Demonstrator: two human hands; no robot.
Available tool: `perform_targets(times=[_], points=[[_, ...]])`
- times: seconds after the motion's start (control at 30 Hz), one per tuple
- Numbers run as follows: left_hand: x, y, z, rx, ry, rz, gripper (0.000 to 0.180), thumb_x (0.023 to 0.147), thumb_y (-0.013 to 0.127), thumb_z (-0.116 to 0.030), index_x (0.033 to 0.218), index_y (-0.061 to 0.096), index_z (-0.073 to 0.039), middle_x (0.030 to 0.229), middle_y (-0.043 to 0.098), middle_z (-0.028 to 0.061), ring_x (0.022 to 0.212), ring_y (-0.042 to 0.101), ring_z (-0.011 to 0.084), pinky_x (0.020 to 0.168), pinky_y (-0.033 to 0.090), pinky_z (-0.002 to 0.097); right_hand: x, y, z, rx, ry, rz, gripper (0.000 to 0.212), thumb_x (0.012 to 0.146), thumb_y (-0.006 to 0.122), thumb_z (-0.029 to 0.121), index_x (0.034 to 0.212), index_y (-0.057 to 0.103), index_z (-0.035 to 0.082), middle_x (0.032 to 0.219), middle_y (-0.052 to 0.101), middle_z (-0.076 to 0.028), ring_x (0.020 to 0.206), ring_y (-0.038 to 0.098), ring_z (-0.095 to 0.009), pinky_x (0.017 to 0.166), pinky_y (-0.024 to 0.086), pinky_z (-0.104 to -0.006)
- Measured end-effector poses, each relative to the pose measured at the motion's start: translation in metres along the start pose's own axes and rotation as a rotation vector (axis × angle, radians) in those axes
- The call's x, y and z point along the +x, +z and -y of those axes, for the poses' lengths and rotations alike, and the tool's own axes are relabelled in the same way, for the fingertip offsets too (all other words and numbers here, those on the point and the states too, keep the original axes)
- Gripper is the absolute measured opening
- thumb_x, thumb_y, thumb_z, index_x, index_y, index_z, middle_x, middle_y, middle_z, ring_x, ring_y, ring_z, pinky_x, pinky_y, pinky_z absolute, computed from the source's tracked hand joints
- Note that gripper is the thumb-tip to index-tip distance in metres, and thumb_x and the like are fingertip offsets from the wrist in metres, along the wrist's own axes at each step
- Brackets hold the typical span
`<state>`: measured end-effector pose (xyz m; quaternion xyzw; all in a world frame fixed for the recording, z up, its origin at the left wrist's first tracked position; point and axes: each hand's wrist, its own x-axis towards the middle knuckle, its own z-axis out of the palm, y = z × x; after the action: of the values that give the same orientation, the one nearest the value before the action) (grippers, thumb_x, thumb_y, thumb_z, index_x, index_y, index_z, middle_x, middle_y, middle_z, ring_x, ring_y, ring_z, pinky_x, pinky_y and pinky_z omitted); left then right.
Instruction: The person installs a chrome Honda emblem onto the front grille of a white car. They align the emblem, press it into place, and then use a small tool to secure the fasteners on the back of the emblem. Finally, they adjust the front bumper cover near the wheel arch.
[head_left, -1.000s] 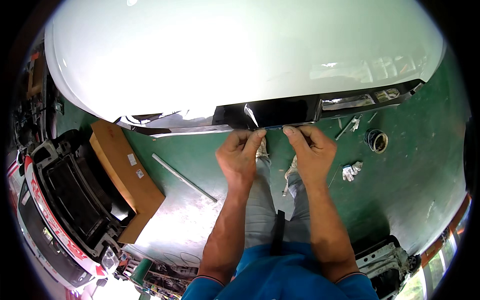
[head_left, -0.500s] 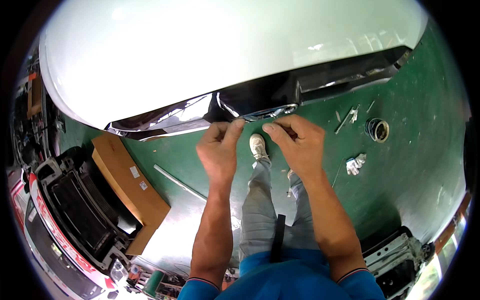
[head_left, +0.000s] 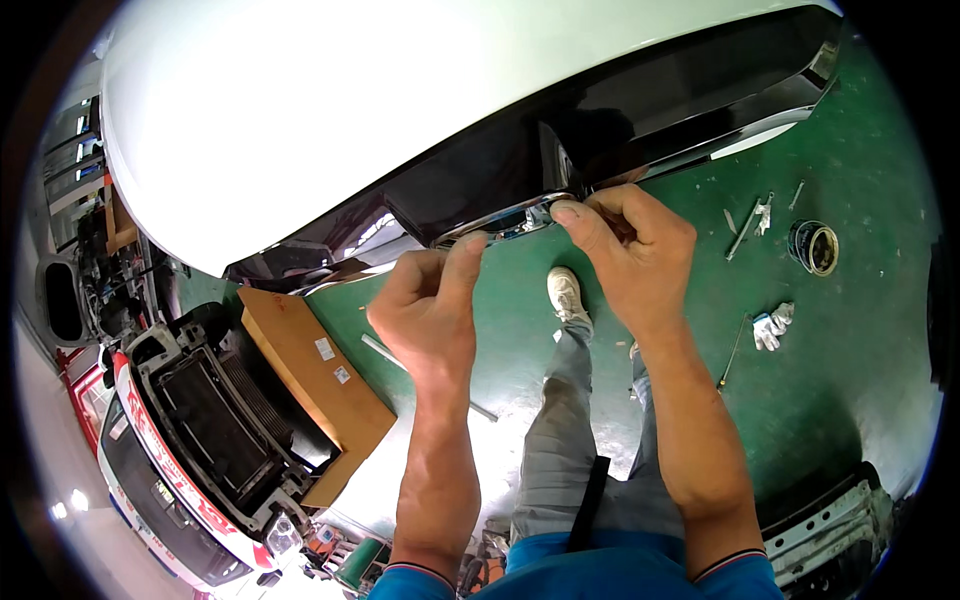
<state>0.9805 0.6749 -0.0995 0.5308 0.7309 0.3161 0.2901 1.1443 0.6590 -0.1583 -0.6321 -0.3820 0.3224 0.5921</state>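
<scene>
We see our left hand and right hand near opposite ends of the chrome-edged piece, at the black panel's lower edge. Fingers curled, thumbs forward on both; we can't tell if they grip. White glove lies on green floor.

From my distant post I look through the left of two wide fisheye cameras on the wearer's head, facing steeply down past the shirt and legs to the green floor, upright and unmirrored. The left hand and right hand are near the lens, mid-frame, with the floor farther below. The panel fills the top, and straight edges bend toward the rim.
</scene>
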Motion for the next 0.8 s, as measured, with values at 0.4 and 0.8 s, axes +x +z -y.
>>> perform_targets(times=[0.4,0.8], points=[[0.001,0.018,-0.001,0.041,0.229,-0.110,0.022,0.085,0.088,-0.013,0.078,0.074,0.004,0.061,0.065,0.0029,0.057,0.050,0.0041,0.052,0.039,0.0221,0.009,0.003,-0.005,-0.105,-0.176,-0.015,0.033,0.077,0.092,0.020,0.066,0.066,0.002,0.051,0.051,-0.004,0.043,0.044,-0.015,0.042,0.034,-0.0296],[-0.002,0.017,0.010,0.528,0.996,-0.217,0.039,0.088,0.078,0.001,0.125,0.075,-0.008,0.134,0.062,0.0170,0.119,0.061,0.0277,0.092,0.051,0.0346,-0.014,-0.053,-0.025,0.147,0.304,0.190,0.016,0.089,0.080,0.011,0.089,0.073,-0.004,0.071,0.069,-0.003,0.063,0.057,-0.004,0.057,0.044,-0.0215]])
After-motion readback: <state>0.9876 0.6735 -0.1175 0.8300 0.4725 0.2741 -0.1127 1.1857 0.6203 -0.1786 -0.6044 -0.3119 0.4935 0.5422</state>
